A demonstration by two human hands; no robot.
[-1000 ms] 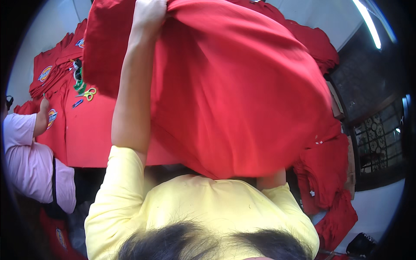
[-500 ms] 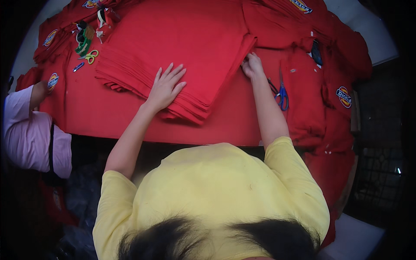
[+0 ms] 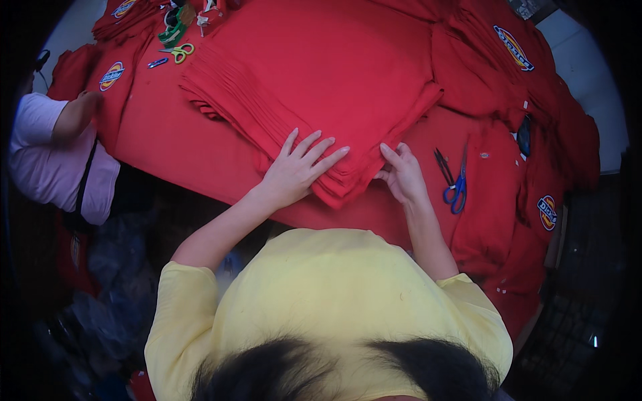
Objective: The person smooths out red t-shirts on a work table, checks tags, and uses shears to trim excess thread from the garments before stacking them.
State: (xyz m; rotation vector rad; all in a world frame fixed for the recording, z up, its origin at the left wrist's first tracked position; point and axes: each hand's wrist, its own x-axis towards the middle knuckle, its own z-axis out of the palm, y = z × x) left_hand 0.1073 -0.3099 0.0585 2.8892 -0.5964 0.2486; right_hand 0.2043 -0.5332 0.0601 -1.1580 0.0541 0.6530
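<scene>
A thick stack of red cloth pieces point(image 3: 328, 73) lies on the red-topped table, one corner pointing toward me. On top of that near corner my left hand point(image 3: 294, 170) rests flat, fingers spread. My right hand point(image 3: 404, 175) is at the stack's right edge close to the corner, its thumb and fingers curled about the layered edges. How many layers it has between its fingers is hidden. Blue-handled scissors point(image 3: 456, 190) lie to the right of that hand, with a dark slim tool point(image 3: 444, 166) beside them.
Yellow-handled scissors point(image 3: 180, 52), a small blue cutter point(image 3: 158, 63) and a green tape dispenser point(image 3: 175, 28) lie at the far left. Red garments with patches point(image 3: 491, 194) are heaped along the right side. A person in a pink top point(image 3: 57, 154) is at the left.
My left hand has moved right to the near corner. My right hand has come nearer and now grips the edge beside that corner. The view has shifted, moving the table's contents rightward.
</scene>
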